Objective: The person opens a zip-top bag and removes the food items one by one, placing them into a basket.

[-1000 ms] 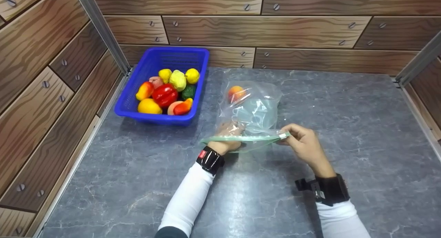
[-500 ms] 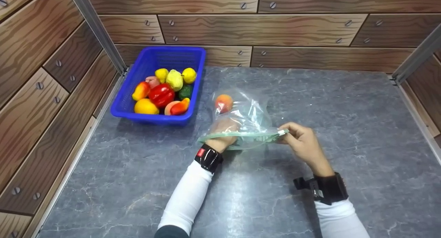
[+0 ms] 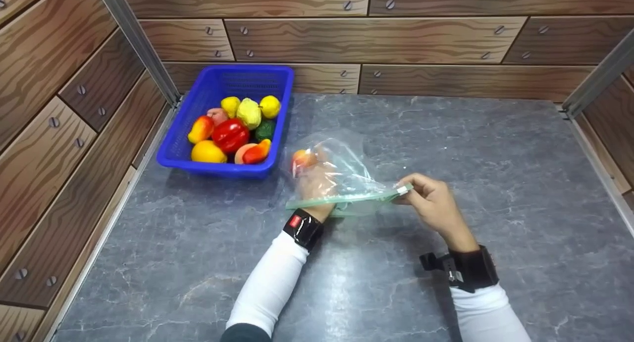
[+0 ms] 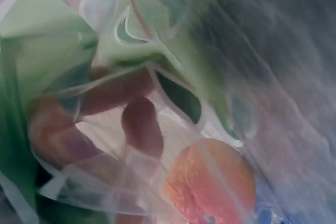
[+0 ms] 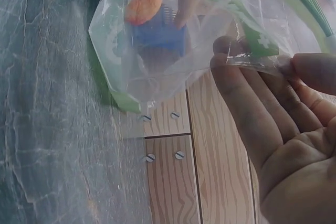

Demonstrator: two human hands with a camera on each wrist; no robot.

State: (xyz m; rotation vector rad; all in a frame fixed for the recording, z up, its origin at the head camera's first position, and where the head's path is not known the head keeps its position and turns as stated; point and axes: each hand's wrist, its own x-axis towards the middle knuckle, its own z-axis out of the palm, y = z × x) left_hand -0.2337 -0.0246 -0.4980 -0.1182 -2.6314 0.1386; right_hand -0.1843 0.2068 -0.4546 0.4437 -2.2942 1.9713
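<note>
A clear zip bag [image 3: 349,169] with a green closure strip is raised off the grey tabletop. My left hand [image 3: 318,183] reaches in through its mouth, and the plastic partly veils the fingers. Beside those fingers, inside the bag, is an orange-red peach [image 3: 301,160]; the left wrist view shows the same peach [image 4: 210,182] next to spread, bent fingers that are not wrapped round it. My right hand [image 3: 436,206] pinches the bag's right corner by the white slider. Thumb and fingertips of this right hand [image 5: 283,108] meet on the film in the right wrist view.
A blue basket [image 3: 218,170] stands at the back left, holding a red pepper [image 3: 231,135], an orange fruit [image 3: 208,152], lemons and several other fruits and vegetables. Wood-patterned walls [image 3: 376,40] close off the back and sides of the tabletop [image 3: 495,159].
The peach and the bag's far end have shifted left and nearer to me. My left hand has gone deeper inside. The right hand keeps its pinch, almost still.
</note>
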